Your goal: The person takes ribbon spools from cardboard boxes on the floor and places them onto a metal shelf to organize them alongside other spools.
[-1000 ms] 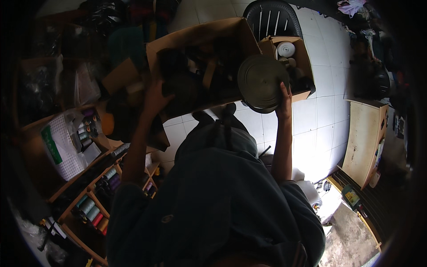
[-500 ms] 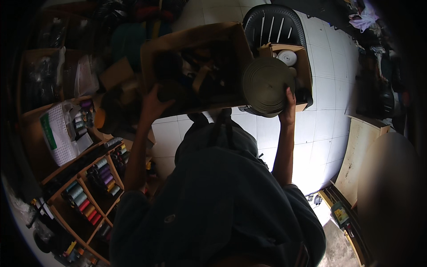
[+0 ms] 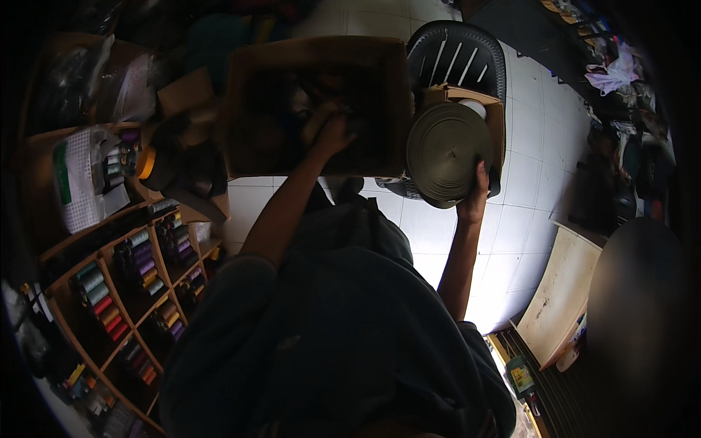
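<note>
My right hand [image 3: 475, 198] is closed on the rim of a large, flat roll of olive webbing [image 3: 447, 150], thumb over its upper face. The roll hides much of a smaller cardboard box [image 3: 497, 131], where part of a white roll [image 3: 475, 108] shows. My left hand [image 3: 334, 137] reaches into a big, deep cardboard box [image 3: 398, 80]. Its thumb stands apart from the fingers, which are dim and partly lost in shadow beside a tan strip-like thing [image 3: 314, 123]. Other contents of that box are too dark to make out.
A black slatted plastic chair [image 3: 456, 55] stands under the smaller box. To the left, a wooden rack [image 3: 135, 319] holds many-coloured thread spools. Close by lies a dark roll with an orange face [image 3: 146, 162]. On the right is a pale wooden panel [image 3: 558, 292].
My left hand has gone from the big box's near left edge to inside it, toward the middle. The olive roll, still in my right hand, appears slightly farther right and lower.
</note>
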The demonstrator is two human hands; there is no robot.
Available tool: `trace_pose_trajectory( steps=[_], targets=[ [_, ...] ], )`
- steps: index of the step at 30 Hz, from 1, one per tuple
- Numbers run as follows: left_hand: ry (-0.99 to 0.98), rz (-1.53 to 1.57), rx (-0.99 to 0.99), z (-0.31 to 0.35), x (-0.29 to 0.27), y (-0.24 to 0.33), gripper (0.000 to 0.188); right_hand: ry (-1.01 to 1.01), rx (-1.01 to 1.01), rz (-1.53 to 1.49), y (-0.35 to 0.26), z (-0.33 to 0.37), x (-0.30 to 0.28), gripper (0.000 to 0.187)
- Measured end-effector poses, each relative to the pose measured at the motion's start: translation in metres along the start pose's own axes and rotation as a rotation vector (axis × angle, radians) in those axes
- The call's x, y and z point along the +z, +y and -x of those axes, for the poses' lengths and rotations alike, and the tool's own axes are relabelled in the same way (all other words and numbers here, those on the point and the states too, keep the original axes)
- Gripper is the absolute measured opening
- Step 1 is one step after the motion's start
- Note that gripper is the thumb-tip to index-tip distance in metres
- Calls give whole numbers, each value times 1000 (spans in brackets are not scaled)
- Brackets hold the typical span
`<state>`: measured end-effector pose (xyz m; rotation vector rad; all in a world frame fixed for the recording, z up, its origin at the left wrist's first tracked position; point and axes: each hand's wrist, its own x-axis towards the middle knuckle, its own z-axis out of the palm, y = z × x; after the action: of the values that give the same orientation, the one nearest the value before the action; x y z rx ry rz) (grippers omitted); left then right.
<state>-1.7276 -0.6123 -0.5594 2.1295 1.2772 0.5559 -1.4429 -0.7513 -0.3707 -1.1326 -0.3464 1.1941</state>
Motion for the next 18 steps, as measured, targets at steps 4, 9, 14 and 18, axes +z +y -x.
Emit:
trace_pose_trajectory(
  steps=[4, 9, 14, 18],
  targets=[
    [-90, -272, 85, 0, -38, 16, 55, -59, 13, 96, 11, -14, 12, 54],
    [-49, -219, 69, 8, -149, 8, 41, -239, 124, 425, 29, -53, 64, 59],
    [-325, -232, 37, 38, -230, -65, 72, -496, -77, 813, 131, -113, 57, 63],
    [-318, -138, -109, 49, -235, -72, 78, -521, 232, 606, 159, -104, 77, 64]
  ],
)
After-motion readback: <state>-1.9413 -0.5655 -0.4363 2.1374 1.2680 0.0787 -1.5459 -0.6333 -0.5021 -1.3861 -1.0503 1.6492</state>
